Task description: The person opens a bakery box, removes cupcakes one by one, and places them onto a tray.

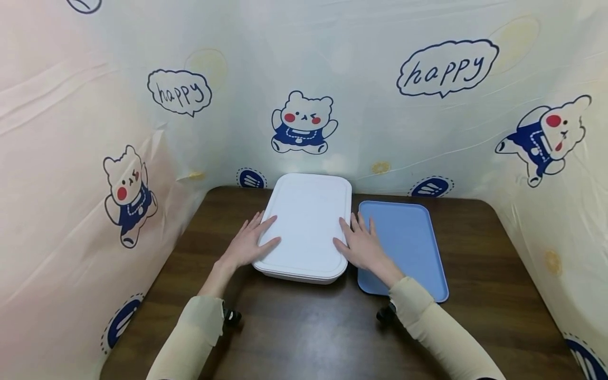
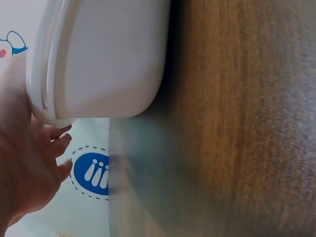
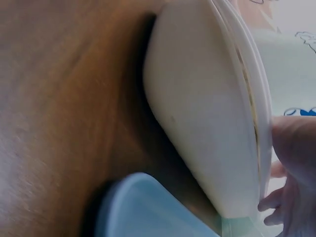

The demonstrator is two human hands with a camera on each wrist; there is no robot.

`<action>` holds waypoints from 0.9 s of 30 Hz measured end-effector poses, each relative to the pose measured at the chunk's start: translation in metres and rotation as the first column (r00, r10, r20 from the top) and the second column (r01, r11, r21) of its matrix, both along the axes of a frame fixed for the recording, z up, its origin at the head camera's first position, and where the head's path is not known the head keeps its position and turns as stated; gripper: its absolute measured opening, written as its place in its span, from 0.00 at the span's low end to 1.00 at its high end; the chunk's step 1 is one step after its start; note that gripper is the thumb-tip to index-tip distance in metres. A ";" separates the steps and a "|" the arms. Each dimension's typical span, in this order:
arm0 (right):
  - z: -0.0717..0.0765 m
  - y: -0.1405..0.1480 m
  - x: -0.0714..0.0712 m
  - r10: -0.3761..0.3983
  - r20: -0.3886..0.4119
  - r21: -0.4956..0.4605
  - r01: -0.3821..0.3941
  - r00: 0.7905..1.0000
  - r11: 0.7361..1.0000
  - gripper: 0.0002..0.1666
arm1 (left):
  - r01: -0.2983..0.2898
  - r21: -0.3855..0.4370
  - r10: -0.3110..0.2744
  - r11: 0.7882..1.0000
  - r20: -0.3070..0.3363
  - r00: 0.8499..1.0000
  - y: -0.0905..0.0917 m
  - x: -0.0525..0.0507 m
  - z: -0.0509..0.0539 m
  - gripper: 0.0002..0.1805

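A white lidded box (image 2: 113, 59) stands on the brown table, its pale flat lid (image 1: 306, 221) lying on top. My left hand (image 1: 244, 247) rests along the lid's left edge, thumb and a finger on the top surface, other fingers spread past the rim. On the opposite edge, my right hand (image 1: 364, 247) touches the lid in much the same way, with fingers spread. A narrow seam between lid and box shows in the right wrist view. Whatever the box contains is hidden.
Close to the box's right side lies a blue rectangular tray (image 1: 413, 248), partly under the right forearm. A printed curtain (image 1: 361, 137) with bears and "happy" bubbles surrounds the back and sides of the wooden table (image 1: 309, 327).
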State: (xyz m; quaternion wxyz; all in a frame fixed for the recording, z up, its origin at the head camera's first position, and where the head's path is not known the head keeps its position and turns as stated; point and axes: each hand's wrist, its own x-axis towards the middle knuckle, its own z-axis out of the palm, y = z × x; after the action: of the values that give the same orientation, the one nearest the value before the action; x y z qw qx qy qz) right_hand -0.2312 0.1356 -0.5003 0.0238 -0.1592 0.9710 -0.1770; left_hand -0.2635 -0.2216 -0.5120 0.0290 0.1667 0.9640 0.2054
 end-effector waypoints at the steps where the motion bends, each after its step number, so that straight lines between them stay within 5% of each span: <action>1: 0.000 -0.001 0.001 -0.008 -0.012 -0.015 0.008 1.000 1.000 0.43 | 0.001 0.005 -0.001 1.000 -0.004 1.000 0.000 0.000 -0.001 0.45; 8: -0.005 -0.002 0.001 -0.029 -0.060 -0.053 0.026 0.998 0.998 0.39 | 0.012 0.004 -0.012 1.000 -0.029 1.000 0.001 0.002 -0.003 0.45; 27: -0.010 0.002 -0.004 -0.013 -0.030 -0.078 0.011 0.999 0.997 0.39 | 0.020 0.023 -0.019 1.000 -0.032 0.999 0.001 0.011 -0.004 0.45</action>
State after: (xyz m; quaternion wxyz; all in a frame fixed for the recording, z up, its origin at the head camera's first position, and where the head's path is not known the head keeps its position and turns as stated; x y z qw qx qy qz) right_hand -0.2354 0.1381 -0.5102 0.0017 -0.1567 0.9646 -0.2122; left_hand -0.2528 -0.2210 -0.5158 0.0137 0.1797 0.9601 0.2138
